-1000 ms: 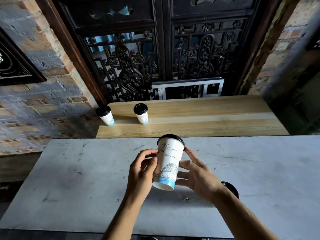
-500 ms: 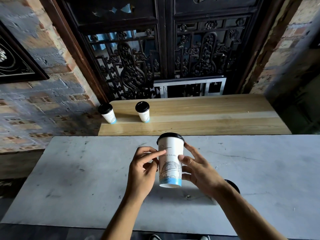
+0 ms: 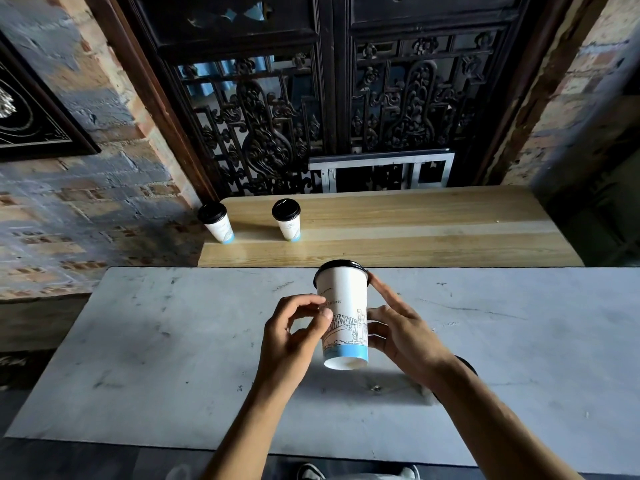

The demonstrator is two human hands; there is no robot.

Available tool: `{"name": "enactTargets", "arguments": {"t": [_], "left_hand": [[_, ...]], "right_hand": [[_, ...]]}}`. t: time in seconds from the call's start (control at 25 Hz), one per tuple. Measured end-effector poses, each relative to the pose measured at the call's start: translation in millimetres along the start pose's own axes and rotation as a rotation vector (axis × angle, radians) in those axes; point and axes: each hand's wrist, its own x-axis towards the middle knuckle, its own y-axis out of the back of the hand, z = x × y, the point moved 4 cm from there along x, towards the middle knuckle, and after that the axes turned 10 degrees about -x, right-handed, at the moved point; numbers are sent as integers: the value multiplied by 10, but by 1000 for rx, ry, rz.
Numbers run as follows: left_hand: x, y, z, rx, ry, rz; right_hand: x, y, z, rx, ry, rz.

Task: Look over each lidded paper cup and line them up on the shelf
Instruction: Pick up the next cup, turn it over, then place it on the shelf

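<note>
A white paper cup with a black lid, a bridge drawing and a blue bottom band is held upright above the grey table. My left hand pinches its left side with thumb and fingers. My right hand holds its right side, the index finger reaching up to the lid rim. Two more lidded cups stand on the wooden shelf: one at its left end, another just right of it. A further black lid peeks out behind my right forearm.
The shelf runs behind the table, bare wood to the right of the two cups. Behind it rise dark carved doors with a metal frame leaning at their foot. Brick walls flank both sides. A dark framed picture hangs at the left.
The cup has been turned in my hands, so the bridge drawing now faces right. It went from tilted to upright and moved slightly away from me.
</note>
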Motion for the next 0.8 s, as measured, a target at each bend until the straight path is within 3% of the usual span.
{"name": "enactTargets", "arguments": {"t": [0.28, 0.52, 0.8], "left_hand": [[-5, 33, -29, 49, 54, 2], [-24, 23, 4, 92, -63, -39], [-30, 22, -72, 21, 64, 67]], "right_hand": [[-43, 14, 38, 53, -42, 34], [-32, 1, 59, 106, -41, -33], [-21, 54, 16, 112, 8, -46]]}}
